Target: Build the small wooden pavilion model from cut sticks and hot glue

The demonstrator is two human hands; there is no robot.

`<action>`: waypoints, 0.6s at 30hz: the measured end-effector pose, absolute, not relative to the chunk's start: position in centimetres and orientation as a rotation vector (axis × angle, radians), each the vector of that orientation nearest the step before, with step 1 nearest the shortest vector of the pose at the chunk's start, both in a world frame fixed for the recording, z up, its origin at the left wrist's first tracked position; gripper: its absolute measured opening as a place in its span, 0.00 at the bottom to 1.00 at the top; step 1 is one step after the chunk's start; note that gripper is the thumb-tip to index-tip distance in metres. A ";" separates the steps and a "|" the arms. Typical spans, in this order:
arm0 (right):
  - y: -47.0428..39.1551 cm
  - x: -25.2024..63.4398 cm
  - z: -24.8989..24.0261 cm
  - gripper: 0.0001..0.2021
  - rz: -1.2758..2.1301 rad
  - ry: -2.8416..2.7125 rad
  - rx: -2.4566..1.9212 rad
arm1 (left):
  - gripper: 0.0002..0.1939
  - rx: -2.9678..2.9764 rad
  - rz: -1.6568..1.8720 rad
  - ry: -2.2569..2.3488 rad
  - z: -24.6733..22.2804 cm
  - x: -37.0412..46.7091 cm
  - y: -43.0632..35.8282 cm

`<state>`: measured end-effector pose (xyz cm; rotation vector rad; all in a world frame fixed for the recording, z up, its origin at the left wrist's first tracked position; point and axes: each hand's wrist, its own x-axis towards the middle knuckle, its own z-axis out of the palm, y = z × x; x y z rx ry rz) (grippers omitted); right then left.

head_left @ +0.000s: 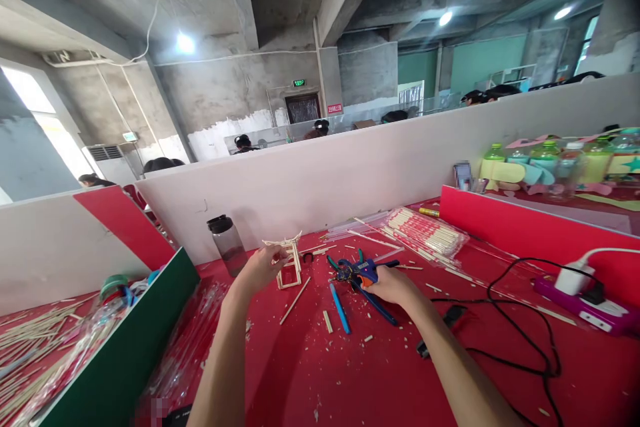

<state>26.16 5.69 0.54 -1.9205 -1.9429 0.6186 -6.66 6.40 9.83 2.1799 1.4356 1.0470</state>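
Observation:
My left hand (261, 268) has its fingers closed on the upper left side of a small frame of pale wooden sticks (296, 268), which stands on the red tabletop. My right hand (396, 283) grips a blue glue gun (368, 271) with an orange trigger, its nozzle pointing left towards the frame. Under and around the gun lie pliers (379, 307) with dark blue handles, partly hidden by it. A light blue stick-like tool (340, 310) lies just below. Between frame and gun sits a small dark curved piece (308, 257). Loose stick pieces (327, 321) are scattered nearby.
A dark-lidded bottle (227, 243) stands behind my left arm. Bundled sticks in plastic (425, 232) lie at the back right. Black cables (520, 303) run to a purple power strip (583, 307). White (320, 177), green (125, 347) and red dividers (530, 233) border the table.

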 end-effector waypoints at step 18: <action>5.6 25.9 0.0 0.24 0.703 -1.805 -1.843 | 0.10 2.555 0.854 1.456 6.4 -7.1 7.3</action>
